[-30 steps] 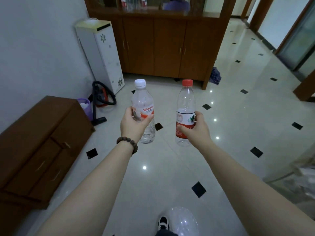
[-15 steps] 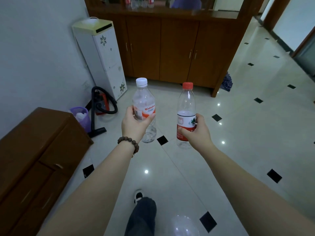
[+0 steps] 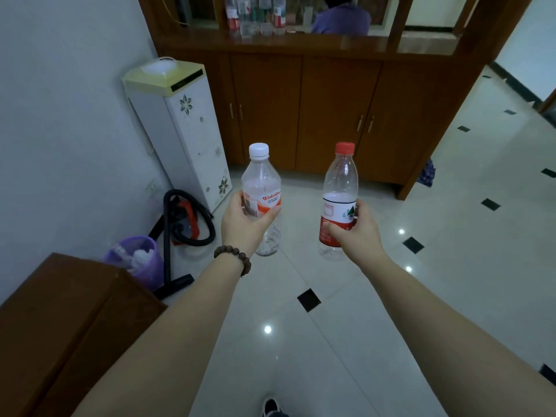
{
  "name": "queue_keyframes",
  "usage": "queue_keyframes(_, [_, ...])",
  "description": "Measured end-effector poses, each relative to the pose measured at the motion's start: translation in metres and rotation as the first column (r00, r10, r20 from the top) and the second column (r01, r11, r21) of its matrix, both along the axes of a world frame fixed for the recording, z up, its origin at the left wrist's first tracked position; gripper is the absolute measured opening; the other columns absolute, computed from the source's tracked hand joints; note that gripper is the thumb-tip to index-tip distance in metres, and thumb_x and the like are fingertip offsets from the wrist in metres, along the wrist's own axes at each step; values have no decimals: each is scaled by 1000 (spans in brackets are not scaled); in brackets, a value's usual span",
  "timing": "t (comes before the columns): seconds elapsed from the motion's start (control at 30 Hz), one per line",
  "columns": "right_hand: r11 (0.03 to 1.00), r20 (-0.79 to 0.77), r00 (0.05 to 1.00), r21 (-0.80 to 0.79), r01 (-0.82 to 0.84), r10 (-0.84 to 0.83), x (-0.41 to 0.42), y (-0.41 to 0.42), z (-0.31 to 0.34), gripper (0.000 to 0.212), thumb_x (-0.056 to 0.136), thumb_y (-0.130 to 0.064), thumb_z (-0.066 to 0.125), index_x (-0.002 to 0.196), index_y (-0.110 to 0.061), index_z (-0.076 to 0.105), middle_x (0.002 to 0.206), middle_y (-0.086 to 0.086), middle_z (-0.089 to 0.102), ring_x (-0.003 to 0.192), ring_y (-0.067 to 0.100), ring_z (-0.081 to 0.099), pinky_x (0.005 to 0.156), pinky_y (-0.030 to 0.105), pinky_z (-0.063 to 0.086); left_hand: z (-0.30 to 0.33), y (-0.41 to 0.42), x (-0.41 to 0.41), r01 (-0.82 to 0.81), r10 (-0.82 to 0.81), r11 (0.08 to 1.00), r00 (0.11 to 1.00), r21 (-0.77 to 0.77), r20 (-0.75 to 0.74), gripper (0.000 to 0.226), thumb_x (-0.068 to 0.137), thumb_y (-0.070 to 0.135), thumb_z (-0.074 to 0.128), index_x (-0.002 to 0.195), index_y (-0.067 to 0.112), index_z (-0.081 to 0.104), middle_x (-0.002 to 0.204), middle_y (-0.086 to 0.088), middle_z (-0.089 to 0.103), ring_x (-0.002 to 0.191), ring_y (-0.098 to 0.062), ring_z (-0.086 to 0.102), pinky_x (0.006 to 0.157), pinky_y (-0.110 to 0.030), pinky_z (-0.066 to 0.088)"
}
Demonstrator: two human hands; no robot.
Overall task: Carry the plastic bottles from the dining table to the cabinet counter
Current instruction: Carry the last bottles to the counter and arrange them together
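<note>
My left hand (image 3: 243,224) grips a clear plastic bottle with a white cap (image 3: 261,182) around its orange label, held upright. My right hand (image 3: 356,233) grips a clear bottle with a red cap (image 3: 340,182) around its red and white label, also upright. Both are held out in front of me above the tiled floor. Ahead stands the wooden cabinet (image 3: 331,109); on its counter (image 3: 301,43) several plastic bottles (image 3: 255,16) stand at the left.
A white water dispenser (image 3: 180,127) stands left of the cabinet against the wall. A vacuum cleaner (image 3: 183,227) and a purple bin (image 3: 141,260) sit below it. A low brown chest (image 3: 60,326) fills the lower left. A person's back shows beyond the counter.
I have walked closer to the cabinet; it and the dispenser look larger and nearer. Both hands keep the same hold on the bottles.
</note>
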State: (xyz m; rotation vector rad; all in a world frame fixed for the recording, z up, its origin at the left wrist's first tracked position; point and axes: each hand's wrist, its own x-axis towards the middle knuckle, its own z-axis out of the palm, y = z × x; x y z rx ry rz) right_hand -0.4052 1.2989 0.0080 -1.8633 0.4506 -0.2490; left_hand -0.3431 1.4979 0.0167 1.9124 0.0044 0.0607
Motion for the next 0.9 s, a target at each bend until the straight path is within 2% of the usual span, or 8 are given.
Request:
queue_keyframes(0.07, [1000,-6,1000,11,9,-9,30,-1,0,71,78,-17,75,136,-21,36,116,-8,50,104,14,52,84,28,46,2,-4,32,2,-2,1000,1000,4,-6,53,75,38,78,117,24,49,116,6,61,104,-11,56,86,-27,48])
queue_keyframes(0.23, [999,-25,999,19,48,-48,98,-21,-5,68,77,-16,75,134,-20,38,115,-6,53,102,15,54,83,28,47,0,-25,103,23,-23,1000,999,17,-23,49,77,36,77,115,26,47,109,11,55,100,-7,52,81,-22,43])
queue_keyframes(0.43, [997,-5,998,34,71,-70,189,-64,-10,64,77,-15,75,132,-19,40,115,-5,54,102,15,55,83,27,46,-15,-72,201,39,-39,999,999,19,-28,56,77,35,76,123,22,48,121,4,59,107,-13,55,93,-36,48])
queue_keyframes(0.57, [998,15,998,17,57,-57,268,-110,-11,69,77,-16,75,135,-19,38,120,-5,54,103,13,53,86,27,46,-16,-120,277,32,-31,999,999,29,-21,57,77,37,75,124,22,46,120,4,58,104,-11,52,90,-32,45])
queue_keyframes(0.73, [1000,30,999,-18,17,-16,372,-174,4,71,78,-15,75,137,-17,36,121,-4,52,104,12,50,86,25,42,-2,-184,379,20,-21,1000,1000,16,3,56,75,39,77,121,25,47,120,4,59,108,-15,56,95,-38,49])
queue_keyframes(0.9, [999,44,999,-39,-22,24,462,-229,17,74,77,-18,76,138,-18,35,127,0,53,107,13,52,88,27,44,17,-232,465,0,0,1000,999,-4,49,52,76,36,77,117,25,47,114,6,59,101,-11,56,87,-29,47])
